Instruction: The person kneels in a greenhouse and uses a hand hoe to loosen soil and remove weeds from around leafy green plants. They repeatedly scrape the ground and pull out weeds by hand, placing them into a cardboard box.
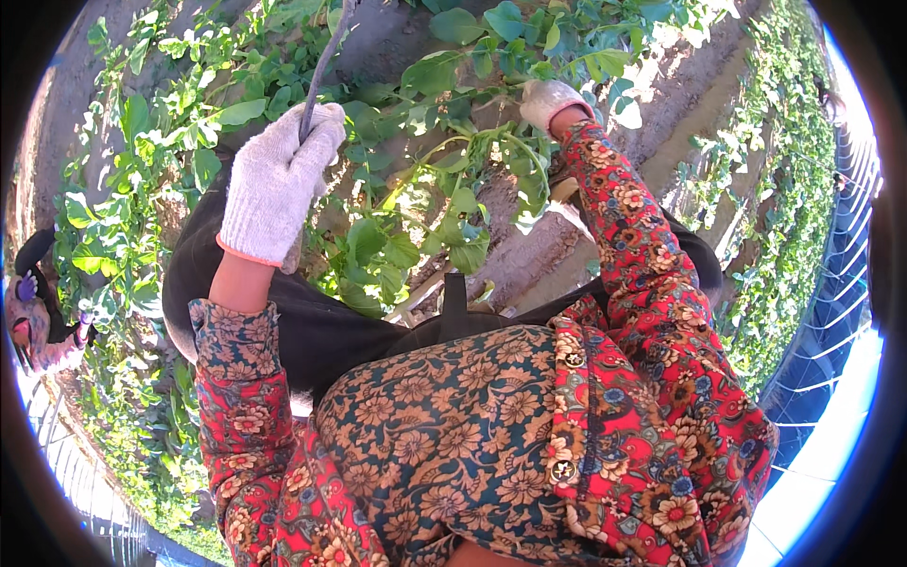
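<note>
My left hand (283, 181), in a white knitted glove with an orange cuff edge, is raised and closed around a thin dark stick or rod (326, 64) that runs up past the top of the picture. In a like glove, my right hand (553, 105) reaches among the leaves at the upper right; its fingers are partly hidden, and whether it grips a stem cannot be told. Leafy green plants (460, 220) with bent pale stems lie between my hands, in front of my knees.
Bare soil (545, 255) shows between the plants. More leafy rows stand at left (134, 184) and right (793, 212). Another person (42, 312) is at the far left edge. Curved pale ribs with dark sheeting (829, 319) line the right side.
</note>
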The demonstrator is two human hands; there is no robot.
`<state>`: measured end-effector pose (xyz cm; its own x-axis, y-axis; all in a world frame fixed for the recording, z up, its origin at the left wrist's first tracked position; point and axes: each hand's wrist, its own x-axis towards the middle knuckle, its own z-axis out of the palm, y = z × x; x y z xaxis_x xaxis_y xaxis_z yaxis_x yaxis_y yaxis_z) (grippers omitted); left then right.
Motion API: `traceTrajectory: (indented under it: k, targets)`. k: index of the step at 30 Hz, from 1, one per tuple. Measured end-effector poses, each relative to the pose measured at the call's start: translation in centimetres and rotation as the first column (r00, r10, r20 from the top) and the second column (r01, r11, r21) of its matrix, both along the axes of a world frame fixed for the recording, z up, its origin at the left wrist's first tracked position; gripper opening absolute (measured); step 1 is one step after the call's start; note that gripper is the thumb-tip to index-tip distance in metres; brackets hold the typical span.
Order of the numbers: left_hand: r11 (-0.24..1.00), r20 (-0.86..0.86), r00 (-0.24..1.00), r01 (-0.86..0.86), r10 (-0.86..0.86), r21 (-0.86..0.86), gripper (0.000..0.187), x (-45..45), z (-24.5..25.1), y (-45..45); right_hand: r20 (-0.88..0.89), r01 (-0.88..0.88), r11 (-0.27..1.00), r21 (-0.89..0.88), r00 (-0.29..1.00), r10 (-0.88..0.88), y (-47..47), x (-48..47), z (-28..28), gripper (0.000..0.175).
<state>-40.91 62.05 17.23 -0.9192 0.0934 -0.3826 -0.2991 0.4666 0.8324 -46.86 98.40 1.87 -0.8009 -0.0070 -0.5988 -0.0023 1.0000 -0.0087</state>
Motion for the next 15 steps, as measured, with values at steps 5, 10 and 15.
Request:
traceTrajectory:
  k: [5,10,15]
  targets:
    - [0.999,-0.005,1.0,-0.016,0.016,-0.044,0.033,0.1,0.3,-0.2,0.017,-0.099,0.992,-0.076,0.995,0.101,1.4,4.1,8.1,0.027]
    - [1.0,-0.034,0.999,-0.025,0.025,0.001,0.034,0.3,-0.3,-0.5,0.537,-0.221,0.975,-0.001,0.822,0.187,-0.5,11.0,10.1,0.037]
    - [0.997,-0.03,0.998,-0.065,0.063,-0.051,0.032,0.3,-0.1,-1.5,0.445,-0.269,0.936,-0.227,0.826,0.346,-2.3,15.2,-2.6,0.033]
